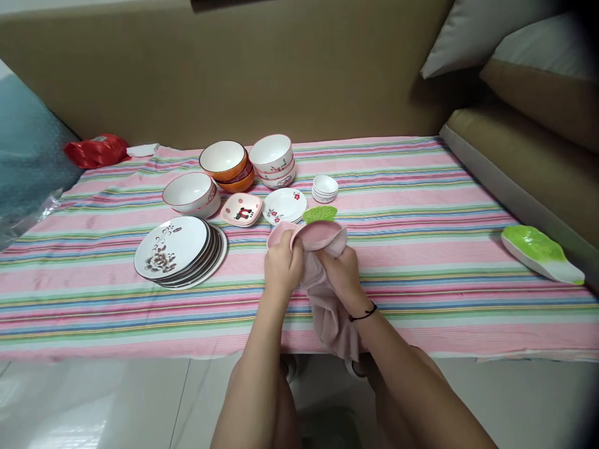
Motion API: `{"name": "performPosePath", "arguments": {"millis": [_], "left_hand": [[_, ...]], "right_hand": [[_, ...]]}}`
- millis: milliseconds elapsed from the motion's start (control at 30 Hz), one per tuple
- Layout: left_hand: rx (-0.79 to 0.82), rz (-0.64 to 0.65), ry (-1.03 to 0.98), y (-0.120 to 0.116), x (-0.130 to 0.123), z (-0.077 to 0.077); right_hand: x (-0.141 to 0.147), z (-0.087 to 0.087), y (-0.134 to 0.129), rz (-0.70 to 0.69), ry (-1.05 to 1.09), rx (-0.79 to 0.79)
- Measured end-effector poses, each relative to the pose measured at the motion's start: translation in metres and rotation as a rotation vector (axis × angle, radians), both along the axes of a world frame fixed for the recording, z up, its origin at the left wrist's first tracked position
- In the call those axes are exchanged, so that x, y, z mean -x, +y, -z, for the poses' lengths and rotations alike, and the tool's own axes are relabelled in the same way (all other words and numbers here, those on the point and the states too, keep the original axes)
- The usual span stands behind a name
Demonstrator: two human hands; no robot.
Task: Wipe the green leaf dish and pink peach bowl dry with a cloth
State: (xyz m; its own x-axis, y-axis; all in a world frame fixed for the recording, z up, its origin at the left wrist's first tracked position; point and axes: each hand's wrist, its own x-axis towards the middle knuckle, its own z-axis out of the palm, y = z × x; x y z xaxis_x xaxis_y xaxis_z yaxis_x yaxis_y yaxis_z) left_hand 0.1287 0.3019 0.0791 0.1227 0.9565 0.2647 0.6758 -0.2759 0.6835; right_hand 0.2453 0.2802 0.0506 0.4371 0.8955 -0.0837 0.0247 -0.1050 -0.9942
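My left hand is closed on the left side of a pink dish, holding it tilted above the striped cloth. A green leaf shape shows just beyond its far rim; whether it belongs to the dish I cannot tell. My right hand is closed on a dusty-pink cloth, pressed against the dish's right underside. The cloth's loose end hangs down toward the front edge. Several of the right fingers are hidden behind cloth and dish.
Stacked plates stand left. Behind are white bowls, orange bowls, patterned bowls, a square cat dish, floral plates and small white bowls. A green cabbage-shaped dish lies far right, a red bag far left.
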Motion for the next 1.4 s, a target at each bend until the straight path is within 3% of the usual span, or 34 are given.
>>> {"name": "performPosePath", "arguments": {"millis": [167, 267, 333, 467, 633, 800, 1033, 1100, 1267, 1400], "left_hand": [[0.108, 0.037, 0.289, 0.006, 0.011, -0.007], [0.148, 0.084, 0.425, 0.007, 0.018, -0.010], [0.176, 0.143, 0.452, 0.007, 0.023, -0.011], [0.218, 0.159, 0.453, 0.005, 0.030, -0.011], [0.187, -0.102, 0.377, 0.003, 0.024, -0.007], [0.081, -0.246, 0.070, 0.004, 0.008, 0.007], [0.012, -0.338, -0.250, 0.008, -0.010, 0.020], [0.035, -0.302, -0.224, 0.008, -0.010, 0.018], [0.111, -0.120, -0.088, 0.008, -0.007, 0.009], [0.203, 0.006, 0.055, 0.012, -0.001, 0.006]], "right_hand": [[-0.025, -0.004, 0.007, 0.038, -0.479, -0.078], [-0.036, -0.004, 0.008, -0.119, -0.725, -0.133], [-0.040, -0.004, 0.007, -0.270, -0.778, -0.149], [-0.037, -0.002, 0.006, -0.345, -0.737, -0.102], [-0.022, 0.002, 0.012, -0.235, -0.601, -0.028], [-0.007, 0.002, 0.013, -0.153, -0.267, 0.067], [0.011, 0.008, 0.002, -0.234, 0.228, 0.022], [0.007, 0.006, 0.003, -0.221, 0.183, 0.025], [-0.025, 0.000, 0.012, -0.160, -0.156, 0.057], [-0.047, 0.000, 0.014, -0.208, -0.358, 0.079]]}}
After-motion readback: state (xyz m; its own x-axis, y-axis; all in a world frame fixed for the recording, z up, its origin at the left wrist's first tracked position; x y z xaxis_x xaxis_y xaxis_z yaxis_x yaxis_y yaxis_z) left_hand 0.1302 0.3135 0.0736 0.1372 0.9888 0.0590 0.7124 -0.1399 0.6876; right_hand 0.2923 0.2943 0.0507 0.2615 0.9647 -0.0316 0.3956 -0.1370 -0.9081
